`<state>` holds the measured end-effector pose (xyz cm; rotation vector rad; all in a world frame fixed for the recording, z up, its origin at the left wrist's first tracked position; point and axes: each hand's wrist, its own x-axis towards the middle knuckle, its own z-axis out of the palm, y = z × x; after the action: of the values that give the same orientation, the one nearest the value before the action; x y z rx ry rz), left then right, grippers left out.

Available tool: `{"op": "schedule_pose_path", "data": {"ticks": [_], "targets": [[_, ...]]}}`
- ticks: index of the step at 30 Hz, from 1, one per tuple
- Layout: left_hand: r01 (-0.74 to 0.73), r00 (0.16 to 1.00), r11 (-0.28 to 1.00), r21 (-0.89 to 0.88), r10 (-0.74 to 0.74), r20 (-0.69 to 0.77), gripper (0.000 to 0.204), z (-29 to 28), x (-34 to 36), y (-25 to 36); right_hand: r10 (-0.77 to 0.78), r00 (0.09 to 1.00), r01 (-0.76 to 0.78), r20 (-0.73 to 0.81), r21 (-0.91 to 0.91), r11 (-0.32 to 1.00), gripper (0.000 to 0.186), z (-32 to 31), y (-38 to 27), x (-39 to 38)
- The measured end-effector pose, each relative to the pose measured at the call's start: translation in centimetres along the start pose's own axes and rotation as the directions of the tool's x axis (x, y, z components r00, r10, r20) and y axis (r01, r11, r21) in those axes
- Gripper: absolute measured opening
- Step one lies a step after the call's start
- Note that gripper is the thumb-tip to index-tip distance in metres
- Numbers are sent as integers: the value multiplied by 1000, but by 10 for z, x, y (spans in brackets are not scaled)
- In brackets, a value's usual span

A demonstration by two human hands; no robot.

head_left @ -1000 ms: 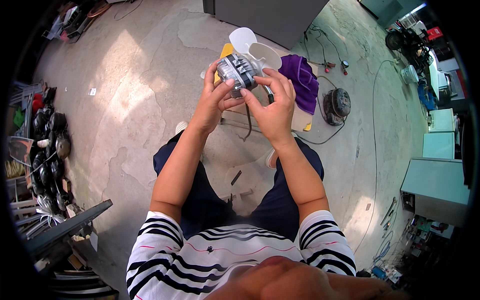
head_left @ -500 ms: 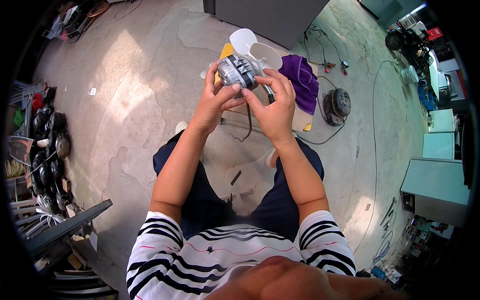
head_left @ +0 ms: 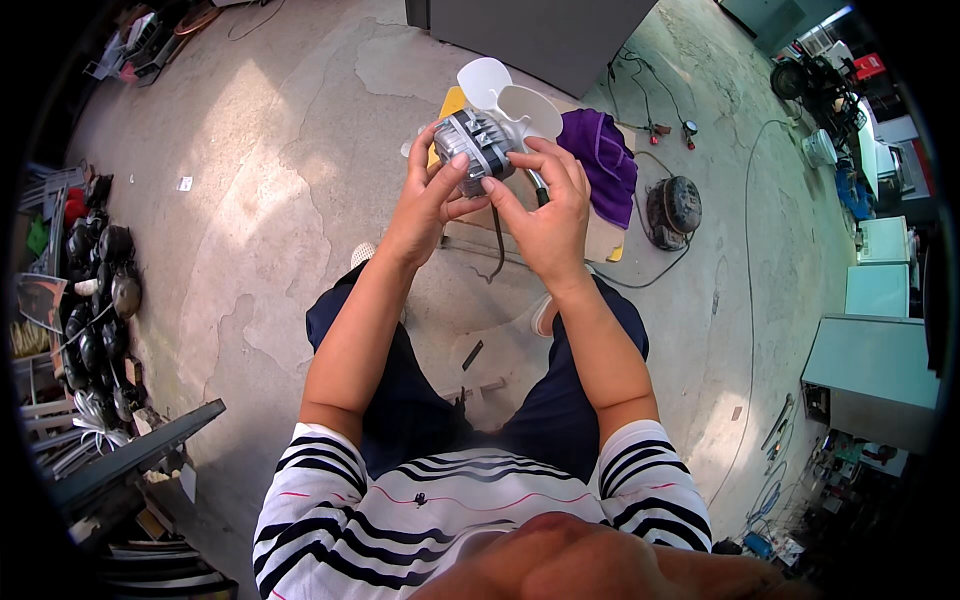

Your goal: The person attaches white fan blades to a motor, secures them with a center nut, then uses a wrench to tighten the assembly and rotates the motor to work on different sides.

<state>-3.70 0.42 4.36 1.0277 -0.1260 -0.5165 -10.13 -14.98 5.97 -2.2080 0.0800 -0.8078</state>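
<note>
A small silver finned motor (head_left: 472, 138) with a dark band is held up between both hands. My left hand (head_left: 428, 205) grips its left side, fingers curled behind and thumb on the front. My right hand (head_left: 543, 215) pinches its lower right, with thumb and fingertips against the casing. A white plastic fan (head_left: 528, 112) sits behind the motor; whether it is attached I cannot tell. A dark cable (head_left: 498, 245) hangs below. Beneath is a small low table (head_left: 616, 235) with yellow corners, carrying a crumpled purple cloth (head_left: 600, 165) to the right of my right hand.
A round black compressor (head_left: 673, 208) stands right of the table, near gauge hoses (head_left: 660, 130). A grey cabinet (head_left: 530, 35) stands ahead. Piled dark parts (head_left: 90, 290) and a metal bar (head_left: 130, 450) lie left. Pale panels (head_left: 870, 370), tools and a motorbike (head_left: 810, 85) line the right side.
Over the last second the pose is almost the same. My left thumb has shifted slightly on the motor, most recently upward, and the fan has edged a little left.
</note>
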Motion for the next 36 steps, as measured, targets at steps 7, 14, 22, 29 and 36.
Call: {"op": "schedule_pose_path", "data": {"ticks": [7,14,22,29,36], "targets": [[-7,999,997,83,10,-30,96,1,-1,-1,114,992,-127,62,281,951,19,-12,4,11],[-7,1000,998,69,8,-26,97,2,0,-4,26,995,-37,92,124,992,18,-19,9,12],[36,998,999,39,-34,-50,89,5,0,-10,-31,997,28,66,43,999,18,-17,7,10],[83,997,996,-40,-82,13,76,0,4,-9,63,996,-85,68,399,913,21,-33,0,19],[141,990,973,-180,-134,52,70,-5,8,-16,-87,978,-4,191,432,902,23,-39,4,20]]}}
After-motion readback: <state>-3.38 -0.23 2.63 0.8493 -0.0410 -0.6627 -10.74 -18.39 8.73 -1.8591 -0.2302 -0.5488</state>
